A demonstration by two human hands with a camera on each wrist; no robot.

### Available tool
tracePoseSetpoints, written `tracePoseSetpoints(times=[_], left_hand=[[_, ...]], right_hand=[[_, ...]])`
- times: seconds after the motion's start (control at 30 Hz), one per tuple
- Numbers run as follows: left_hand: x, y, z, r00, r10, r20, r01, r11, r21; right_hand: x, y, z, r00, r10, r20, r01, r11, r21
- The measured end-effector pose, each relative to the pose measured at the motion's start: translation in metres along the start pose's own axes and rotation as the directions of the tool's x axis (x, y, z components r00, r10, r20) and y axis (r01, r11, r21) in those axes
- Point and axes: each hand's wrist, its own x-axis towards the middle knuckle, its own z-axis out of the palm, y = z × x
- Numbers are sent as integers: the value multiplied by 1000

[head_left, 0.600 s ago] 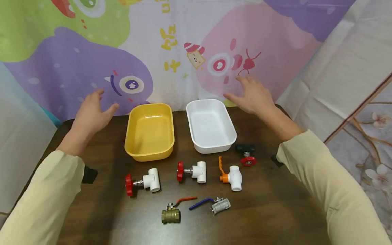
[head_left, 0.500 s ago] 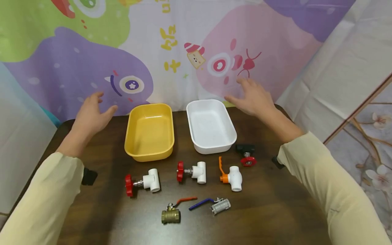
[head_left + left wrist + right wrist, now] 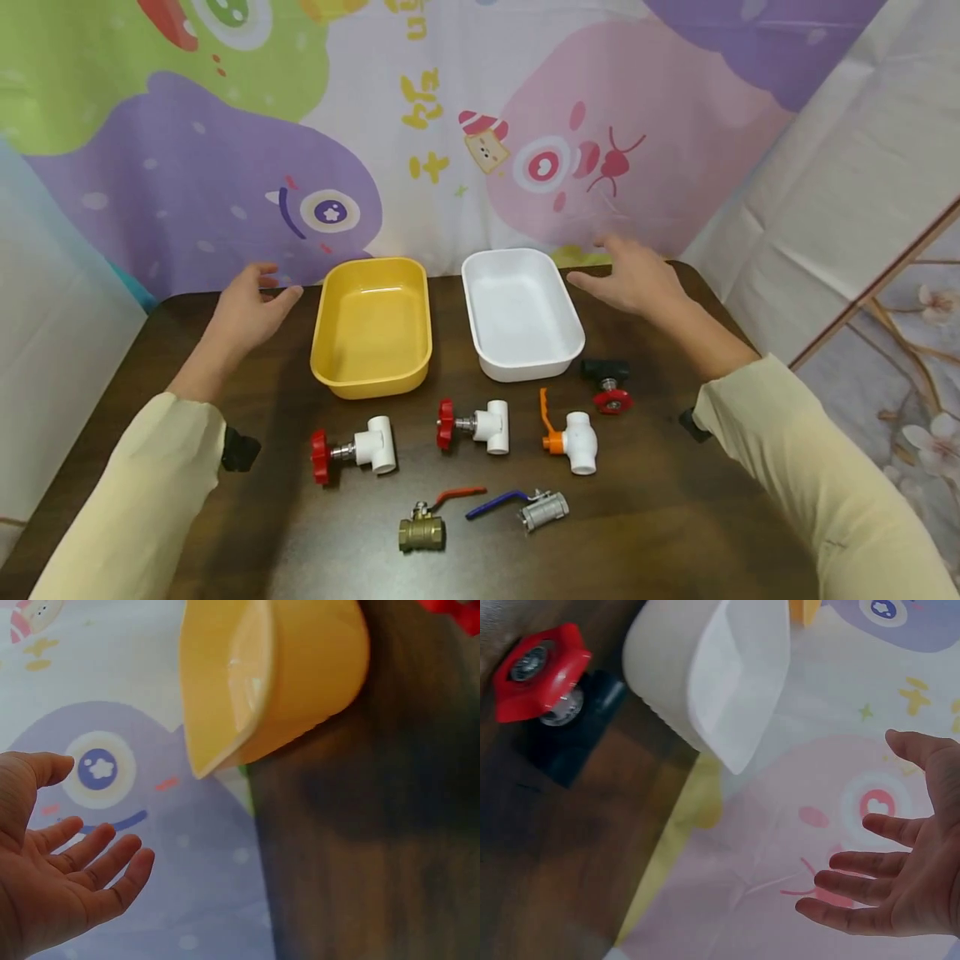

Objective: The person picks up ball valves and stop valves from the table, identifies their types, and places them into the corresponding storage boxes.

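Surface (image 3: 675, 533) with yellow tray (image 3: 372, 386) and white tray (image 3: 528, 371) near its far edge.
Left hand (image 3: 251, 312), fingers loosely apart, hangs empty by the yellow tray's outer side; right hand (image 3: 637, 277), fingers spread, empty by the white tray's; six valves (image 3: 491, 427) lie nearer the front edge.

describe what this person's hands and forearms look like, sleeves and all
The left sleeve and right sleeve are plain pale cream, slightly creased, and stop short of the wrists. A small black piece juts out at the end of the left one, another at the right. The left hand and right hand wear no gloves.
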Motion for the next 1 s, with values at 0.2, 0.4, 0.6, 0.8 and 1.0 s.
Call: tracePoseSetpoints(times=[0.2,0.4,0.6,0.8,1.0], left_hand=[[-2,-9,12,999,-27,35,27,999,-18],[-4,-14,18,998,-43,54,43,999,-16],[-5,-21,25,998,-46,47,47,999,-12],[-6,-25,32,997,-53,51,54,999,-9],[-5,-26,38,993,-63,96,67,997,-39]], right_hand=[[-5,10,13,999,27,40,-28,999,19],[-10,16,21,995,63,82,-64,998,11],[-15,23,32,989,76,125,-76,997,1],[-17,31,43,987,65,150,-67,998,6],[-23,42,56,982,61,181,-65,998,14]])
